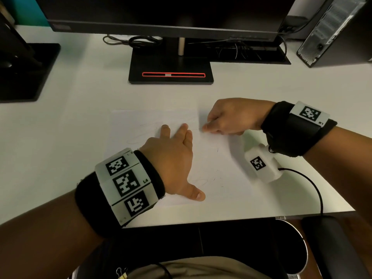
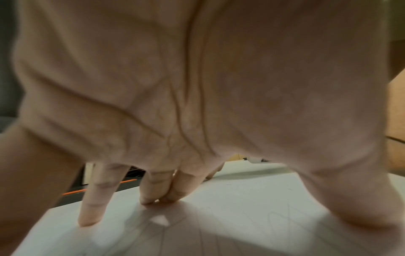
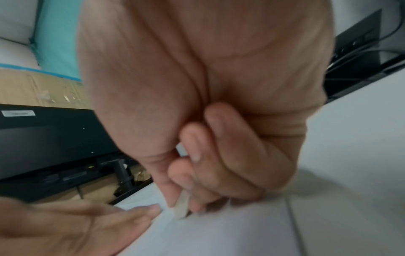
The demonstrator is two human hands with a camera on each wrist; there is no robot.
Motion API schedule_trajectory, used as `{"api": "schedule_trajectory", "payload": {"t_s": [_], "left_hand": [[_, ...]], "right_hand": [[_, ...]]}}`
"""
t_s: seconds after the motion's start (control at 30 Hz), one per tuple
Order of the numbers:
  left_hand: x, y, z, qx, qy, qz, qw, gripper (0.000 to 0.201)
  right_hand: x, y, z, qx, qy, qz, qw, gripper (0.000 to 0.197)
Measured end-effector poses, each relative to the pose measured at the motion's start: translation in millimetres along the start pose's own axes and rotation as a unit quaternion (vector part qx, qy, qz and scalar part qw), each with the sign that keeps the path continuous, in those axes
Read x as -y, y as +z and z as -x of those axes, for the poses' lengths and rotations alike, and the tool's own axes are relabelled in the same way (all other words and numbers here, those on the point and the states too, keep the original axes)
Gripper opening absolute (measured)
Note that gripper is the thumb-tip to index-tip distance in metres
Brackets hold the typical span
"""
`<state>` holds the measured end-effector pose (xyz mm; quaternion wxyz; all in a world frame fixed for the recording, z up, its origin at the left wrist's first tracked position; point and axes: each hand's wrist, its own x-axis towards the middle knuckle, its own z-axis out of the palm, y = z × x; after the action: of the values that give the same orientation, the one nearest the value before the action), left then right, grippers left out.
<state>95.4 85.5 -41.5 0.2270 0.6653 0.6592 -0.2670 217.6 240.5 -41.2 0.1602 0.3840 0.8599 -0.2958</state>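
Observation:
A white sheet of paper point(image 1: 141, 125) with faint pencil scribbles lies on the white desk point(image 1: 60, 158). My left hand point(image 1: 177, 150) rests flat on the sheet, its fingers straight and spread, and their fingertips point(image 2: 149, 199) press the paper point(image 2: 241, 199). My right hand point(image 1: 207, 125) is at the sheet's upper right, fingers curled. Its thumb and fingers pinch a small whitish eraser-like piece point(image 3: 181, 206), whose tip touches the paper point(image 3: 219, 233). The fingertips point(image 3: 151, 210) of my left hand lie just left of that piece.
A black monitor stand point(image 1: 171, 71) sits behind the sheet, with coiled cables point(image 1: 141, 40) beyond it. Another black base point(image 1: 26, 71) is at the far left and a computer tower point(image 1: 338, 31) at the far right. The desk's front edge point(image 1: 221, 219) runs near my wrists.

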Motion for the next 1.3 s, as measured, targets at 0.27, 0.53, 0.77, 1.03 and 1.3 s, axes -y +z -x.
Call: {"api": "schedule_trajectory", "payload": {"t_s": [0.27, 0.53, 0.77, 1.03, 1.3], "left_hand": [[-0.5, -0.2, 0.0, 0.000, 0.000, 0.003, 1.000, 0.140], [-0.2, -0.2, 0.7, 0.003, -0.001, 0.002, 1.000, 0.140], [-0.4, -0.3, 0.9, -0.001, -0.001, -0.002, 1.000, 0.140], [-0.2, 0.3, 0.7, -0.001, -0.001, -0.002, 1.000, 0.140], [0.7, 1.9, 1.9, -0.007, 0.001, -0.001, 1.000, 0.140]], "right_hand": [[-1.9, 2.2, 1.5, -0.005, 0.014, -0.021, 1.000, 0.042], [-4.5, 4.4, 4.7, -0.012, 0.020, -0.012, 1.000, 0.040], [-6.5, 7.0, 9.0, 0.017, 0.007, -0.022, 1.000, 0.040], [-3.4, 14.6, 11.7, 0.034, -0.033, 0.015, 0.999, 0.044], [3.9, 18.1, 8.2, 0.030, -0.078, 0.078, 0.993, 0.048]]}}
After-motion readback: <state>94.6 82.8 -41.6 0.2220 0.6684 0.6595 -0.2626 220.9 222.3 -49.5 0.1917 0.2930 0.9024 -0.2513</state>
